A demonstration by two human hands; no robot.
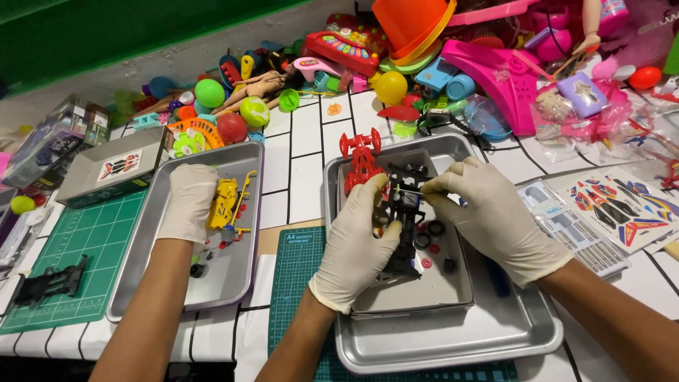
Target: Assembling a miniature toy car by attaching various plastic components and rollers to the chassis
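Note:
My left hand (353,240), in a white glove, grips a black toy car chassis (403,233) over a shallow grey box lid (456,283) inside a metal tray (495,332). My right hand (488,219), also gloved, pinches a thin metal pin or tool (412,192) against the top of the chassis. A red toy car body (361,159) leans at the tray's far left corner. Small black rings and red parts (431,237) lie on the lid beside the chassis.
Another person's gloved hand (187,201) rests on yellow parts (226,201) in a second metal tray (233,276) to the left. Green cutting mats (85,240), a sticker sheet (622,205), a clear parts box (573,230) and a heap of colourful toys (453,64) surround the trays.

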